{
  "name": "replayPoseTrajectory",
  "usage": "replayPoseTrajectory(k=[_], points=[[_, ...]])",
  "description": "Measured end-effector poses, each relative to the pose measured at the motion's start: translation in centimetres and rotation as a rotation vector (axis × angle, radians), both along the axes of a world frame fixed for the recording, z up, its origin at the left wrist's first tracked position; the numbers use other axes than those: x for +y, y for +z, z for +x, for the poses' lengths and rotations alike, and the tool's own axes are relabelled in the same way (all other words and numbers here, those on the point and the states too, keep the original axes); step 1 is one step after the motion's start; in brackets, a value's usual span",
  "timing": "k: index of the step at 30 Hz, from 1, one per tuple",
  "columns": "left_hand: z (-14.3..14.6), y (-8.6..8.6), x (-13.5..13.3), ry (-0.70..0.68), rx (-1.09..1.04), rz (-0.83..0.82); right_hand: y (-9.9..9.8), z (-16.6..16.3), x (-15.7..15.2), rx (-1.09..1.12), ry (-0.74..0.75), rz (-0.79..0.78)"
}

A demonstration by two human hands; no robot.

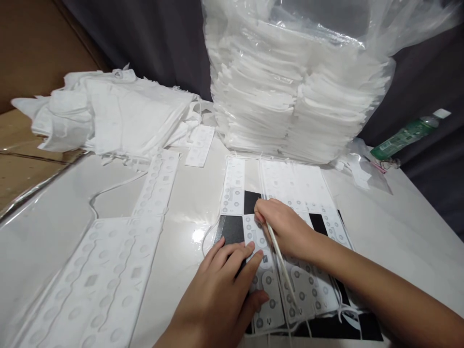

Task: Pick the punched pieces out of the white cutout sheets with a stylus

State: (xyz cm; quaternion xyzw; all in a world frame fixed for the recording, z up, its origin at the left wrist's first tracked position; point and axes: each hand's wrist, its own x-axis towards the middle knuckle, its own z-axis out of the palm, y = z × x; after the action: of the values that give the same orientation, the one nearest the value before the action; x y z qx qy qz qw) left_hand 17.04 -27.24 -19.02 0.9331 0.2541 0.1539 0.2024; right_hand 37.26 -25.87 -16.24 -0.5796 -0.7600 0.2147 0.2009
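My left hand (221,295) lies flat with fingers stretched out, pressing on a white rubber keypad strip (264,295) that rests on a black mat (232,229). My right hand (284,224) is closed in a pinch around a thin white stick (282,263), its tip end near the top of that same strip. Several more white keypad strips (308,290) lie side by side on the mat under my right forearm.
A big clear plastic bag of stacked white pieces (293,92) stands behind the mat. A loose heap of white pieces (108,113) lies at the left. Long keypad sheets (105,280) cover the white table's left front. A green bottle (408,135) lies at the right.
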Motion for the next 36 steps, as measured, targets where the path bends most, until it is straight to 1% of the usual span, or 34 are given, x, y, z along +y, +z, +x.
replayPoseTrajectory(k=[4, 7, 10, 15, 18, 21, 24, 29, 33, 36], points=[[-0.1, 0.0, -0.1, 0.002, 0.004, -0.01, -0.4, 0.6, -0.1, 0.211, -0.103, -0.034], [-0.1, 0.1, -0.1, 0.0, 0.005, -0.014, -0.5, 0.5, 0.0, 0.275, -0.132, -0.051], [-0.1, 0.1, -0.1, 0.0, 0.007, -0.013, -0.6, 0.3, 0.0, 0.242, -0.124, -0.052], [0.0, -0.1, -0.2, 0.005, -0.008, -0.003, -0.3, 0.0, 0.1, 0.072, -0.077, -0.005], [0.2, -0.1, -0.3, 0.018, -0.018, -0.006, 0.1, -0.5, 0.2, -0.04, -0.052, -0.005], [0.3, -0.1, -0.4, 0.031, -0.008, -0.021, 0.3, -1.0, 0.2, -0.161, -0.049, -0.017], [0.4, 0.2, -0.3, 0.029, -0.01, -0.036, 0.3, -1.4, 0.1, -0.224, -0.059, -0.019], [0.6, 1.2, -0.1, 0.026, 0.013, -0.056, -0.1, -1.5, -0.2, -0.243, -0.047, -0.006], [0.6, 1.5, -0.1, 0.01, 0.038, -0.026, -0.2, -0.9, -0.2, -0.156, -0.002, 0.017], [0.5, 1.4, -0.2, 0.01, 0.046, 0.003, 0.3, -0.2, -0.4, -0.069, 0.045, -0.008]])
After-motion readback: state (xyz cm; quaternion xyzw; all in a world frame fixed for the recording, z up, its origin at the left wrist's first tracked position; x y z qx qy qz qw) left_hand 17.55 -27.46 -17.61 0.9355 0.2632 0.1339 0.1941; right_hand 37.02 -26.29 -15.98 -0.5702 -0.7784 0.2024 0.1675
